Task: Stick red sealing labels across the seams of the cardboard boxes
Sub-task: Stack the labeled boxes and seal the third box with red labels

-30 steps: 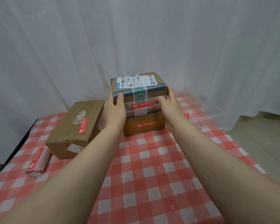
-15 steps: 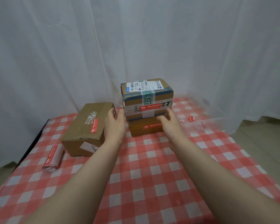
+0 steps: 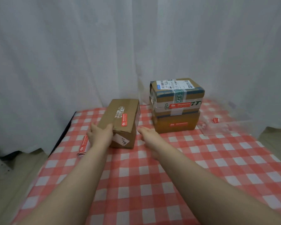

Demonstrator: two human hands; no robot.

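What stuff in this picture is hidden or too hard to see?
All in the head view:
1. Writing on the upper box's red label: too small and blurry.
2. Roll of red labels: partly behind the left hand.
3. Left hand's grip on the lone box: its palm side faces away.
4. Lower box: its top is covered by the upper box.
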